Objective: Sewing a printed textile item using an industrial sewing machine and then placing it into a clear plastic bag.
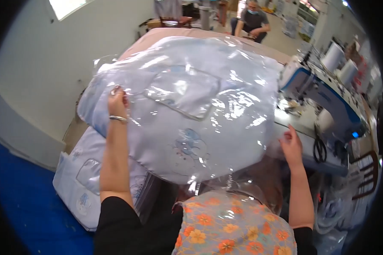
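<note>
A large pale blue-white fabric piece (pixel 157 127) with a blue cartoon print lies spread before me under a shiny clear plastic sheet (pixel 238 102). A rectangular clear patch with piped edges (pixel 183 91) sits near its middle. At the left side my left hand (pixel 118 101) is closed, fingers pinched on the plastic sheet. My right hand (pixel 290 146) is by the sheet's right edge, near the sewing machine; its fingers are curled together on what looks like the plastic's margin. The plastic hangs down in front over my flowered apron (pixel 230 225).
A blue and white sewing machine (pixel 323 93) stands at right, with white thread cones (pixel 332 57) behind it and black scissors (pixel 319 148) at its table edge. Similar printed pieces (pixel 83 182) are stacked at lower left. A masked person (pixel 253 21) sits at the back.
</note>
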Demonstrator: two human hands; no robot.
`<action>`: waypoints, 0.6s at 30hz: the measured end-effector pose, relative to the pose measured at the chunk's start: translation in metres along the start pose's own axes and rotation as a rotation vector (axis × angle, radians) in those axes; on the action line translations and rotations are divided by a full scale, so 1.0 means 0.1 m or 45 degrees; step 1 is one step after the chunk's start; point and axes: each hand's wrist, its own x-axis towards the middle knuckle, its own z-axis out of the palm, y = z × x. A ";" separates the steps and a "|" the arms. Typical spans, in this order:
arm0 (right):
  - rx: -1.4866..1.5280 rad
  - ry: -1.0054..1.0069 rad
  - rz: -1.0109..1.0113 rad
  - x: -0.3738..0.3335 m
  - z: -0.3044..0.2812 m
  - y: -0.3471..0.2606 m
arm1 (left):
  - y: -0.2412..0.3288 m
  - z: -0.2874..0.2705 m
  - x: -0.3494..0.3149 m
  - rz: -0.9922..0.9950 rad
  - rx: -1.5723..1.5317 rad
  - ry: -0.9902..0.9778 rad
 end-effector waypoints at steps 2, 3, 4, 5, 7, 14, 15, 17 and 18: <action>0.532 -0.103 0.120 0.11 0.05 0.02 | -0.02 0.00 0.19 -0.001 0.014 0.062; 0.519 -0.076 0.148 0.16 -0.02 -0.06 | -0.05 -0.02 0.26 -0.030 0.000 0.083; 0.658 -0.172 0.290 0.23 -0.14 -0.18 | -0.08 -0.02 0.36 -0.149 -0.098 0.128; 0.804 -0.274 0.426 0.23 -0.24 -0.31 | -0.11 -0.06 0.44 -0.268 -0.189 0.182; 0.774 -0.230 0.272 0.17 -0.43 -0.58 | -0.26 -0.17 0.52 -0.312 -0.266 0.213; 0.437 -0.069 -0.643 -0.16 -1.51 -1.24 | -0.69 -0.06 0.72 -0.334 -0.539 0.447; 0.415 -0.061 -0.626 -0.18 -1.55 -1.24 | -0.72 -0.03 0.69 -0.019 0.475 0.357; 0.334 -0.124 -0.637 -0.16 -1.63 -1.27 | -0.81 -0.29 0.83 0.330 1.480 0.253; 0.258 -0.093 -0.636 -0.11 -1.67 -1.20 | -0.66 -0.76 1.10 0.370 1.540 0.383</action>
